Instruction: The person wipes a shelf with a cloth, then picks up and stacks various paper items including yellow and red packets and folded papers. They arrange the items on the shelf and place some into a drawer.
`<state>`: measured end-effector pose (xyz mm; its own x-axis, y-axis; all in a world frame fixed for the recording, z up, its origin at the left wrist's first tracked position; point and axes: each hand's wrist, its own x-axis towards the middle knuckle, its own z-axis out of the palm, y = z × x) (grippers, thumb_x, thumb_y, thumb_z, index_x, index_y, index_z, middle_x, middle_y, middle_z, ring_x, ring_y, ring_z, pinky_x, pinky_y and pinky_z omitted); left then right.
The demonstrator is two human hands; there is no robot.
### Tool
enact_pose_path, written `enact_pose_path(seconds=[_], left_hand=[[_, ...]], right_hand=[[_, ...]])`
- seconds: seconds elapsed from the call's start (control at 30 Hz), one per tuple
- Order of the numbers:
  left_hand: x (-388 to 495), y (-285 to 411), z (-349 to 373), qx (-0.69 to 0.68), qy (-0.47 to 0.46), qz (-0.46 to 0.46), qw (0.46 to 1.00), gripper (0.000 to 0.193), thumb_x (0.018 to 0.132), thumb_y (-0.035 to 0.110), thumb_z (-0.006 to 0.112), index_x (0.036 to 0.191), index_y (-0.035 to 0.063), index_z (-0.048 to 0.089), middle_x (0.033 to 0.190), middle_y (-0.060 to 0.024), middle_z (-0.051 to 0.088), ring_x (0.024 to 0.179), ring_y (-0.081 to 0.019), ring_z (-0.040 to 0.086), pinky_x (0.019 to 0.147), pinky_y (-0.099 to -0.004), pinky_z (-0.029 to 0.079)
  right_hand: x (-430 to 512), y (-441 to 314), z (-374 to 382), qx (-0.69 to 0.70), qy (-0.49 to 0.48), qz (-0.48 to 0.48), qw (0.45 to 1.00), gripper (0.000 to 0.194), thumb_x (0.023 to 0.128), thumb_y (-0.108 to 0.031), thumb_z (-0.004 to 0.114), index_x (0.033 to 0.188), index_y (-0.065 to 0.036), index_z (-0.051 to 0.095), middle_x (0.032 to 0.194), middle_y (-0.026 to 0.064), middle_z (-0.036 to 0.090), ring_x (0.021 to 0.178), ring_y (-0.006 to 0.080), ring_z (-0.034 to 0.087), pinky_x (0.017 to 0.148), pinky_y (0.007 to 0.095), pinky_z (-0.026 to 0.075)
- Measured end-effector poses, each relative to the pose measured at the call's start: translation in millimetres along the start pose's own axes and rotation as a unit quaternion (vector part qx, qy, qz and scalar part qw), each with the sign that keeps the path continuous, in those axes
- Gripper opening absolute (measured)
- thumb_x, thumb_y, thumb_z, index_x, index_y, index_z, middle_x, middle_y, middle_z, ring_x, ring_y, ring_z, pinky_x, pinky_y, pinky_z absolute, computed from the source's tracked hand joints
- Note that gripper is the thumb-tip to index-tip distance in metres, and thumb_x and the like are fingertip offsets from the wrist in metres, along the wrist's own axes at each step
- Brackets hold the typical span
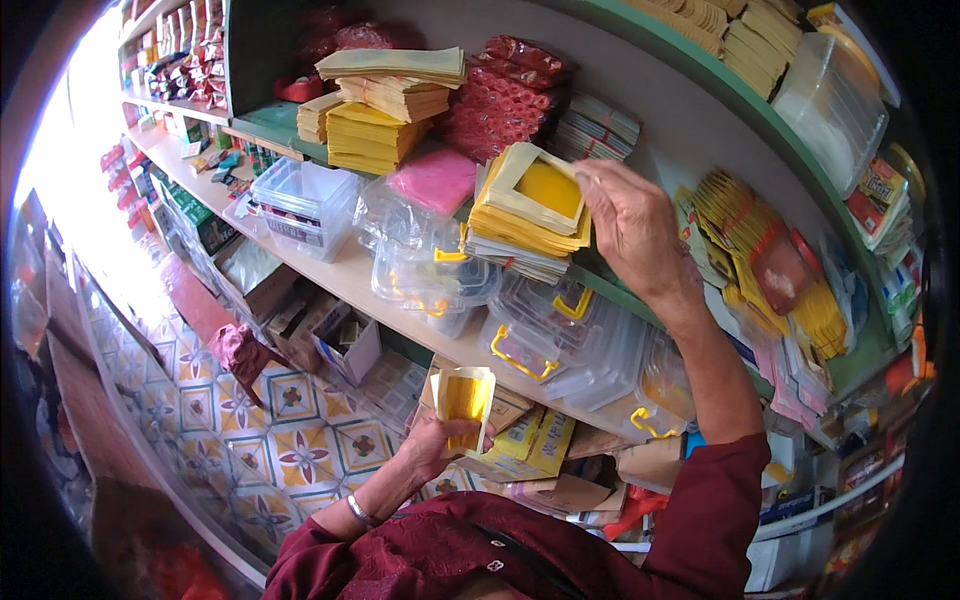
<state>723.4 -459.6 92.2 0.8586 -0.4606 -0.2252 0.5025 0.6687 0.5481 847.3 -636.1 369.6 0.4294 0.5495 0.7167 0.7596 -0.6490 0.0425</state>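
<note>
My left hand (446, 439) grips a few cream paper sheets with gold-foil centres (466, 397), held in front of my body with the thumb across the foil. Raised over the shelf, my right hand (637, 217) pinches the corner of the top gold-foil paper sheet (551, 187) on a stack. That corner looks slightly lifted. Beneath the top sheets the pile is made of yellow-edged paper (525, 225), and a bundle of whitish paper (517, 259) lies under it. My right fingertips are partly hidden behind the hand.
Yellow paper bundles (371, 139) and red plastic-wrapped packs (499, 97) sit farther left on the green-edged shelf. Clear plastic boxes with yellow handles (525, 349) stand on the lower ledge. A clear bin (304, 206) is at left. Cardboard boxes (540, 446) lie below, near the patterned tile floor (292, 397).
</note>
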Motion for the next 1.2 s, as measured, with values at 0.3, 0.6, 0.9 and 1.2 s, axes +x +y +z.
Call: enact_pose_path(seconds=[0.3,0.6,0.9,1.2], left_hand=[[5.0,-10.5,-19.7,-0.003,-0.001,-0.004,1.0,0.032,0.088,-0.001,0.053,0.12,-0.0035,0.051,0.096,-0.0192,0.067,0.083,-0.0274,0.067,0.078,-0.038,0.055],[2.3,8.1,-3.8,0.001,-0.021,-0.025,0.999,0.032,0.091,0.003,0.054,0.122,-0.0032,0.049,0.099,-0.0182,0.066,0.088,-0.0287,0.066,0.083,-0.0394,0.055],[-5.7,37.8,19.4,-0.033,-0.04,-0.017,0.999,0.037,0.091,0.005,0.057,0.126,-0.0033,0.049,0.106,-0.0216,0.067,0.096,-0.031,0.068,0.088,-0.0415,0.055],[-9.0,49.0,37.5,-0.018,-0.031,-0.011,0.999,0.041,0.095,0.0,0.048,0.135,0.0013,0.041,0.113,-0.0186,0.063,0.097,-0.0294,0.067,0.086,-0.0416,0.056]], right_hand=[[17.6,-23.3,19.0,-0.071,-0.105,0.002,0.992,0.016,0.085,-0.019,0.063,0.091,-0.004,0.063,0.087,0.0121,0.064,0.082,0.0335,0.065,0.07,0.0439,0.051],[38.3,-14.6,0.8,-0.052,-0.223,-0.075,0.97,0.027,0.078,-0.017,0.064,0.098,0.001,0.058,0.09,0.0188,0.065,0.085,0.0402,0.063,0.077,0.0486,0.05],[36.0,-19.5,14.3,-0.13,-0.234,-0.018,0.963,0.043,0.076,-0.005,0.053,0.12,-0.005,0.054,0.098,0.0193,0.066,0.088,0.041,0.063,0.079,0.0478,0.051],[24.5,-5.1,9.8,-0.095,-0.151,0.036,0.983,0.037,0.086,-0.006,0.057,0.122,-0.004,0.054,0.099,0.0215,0.067,0.091,0.0375,0.066,0.078,0.04,0.052]])
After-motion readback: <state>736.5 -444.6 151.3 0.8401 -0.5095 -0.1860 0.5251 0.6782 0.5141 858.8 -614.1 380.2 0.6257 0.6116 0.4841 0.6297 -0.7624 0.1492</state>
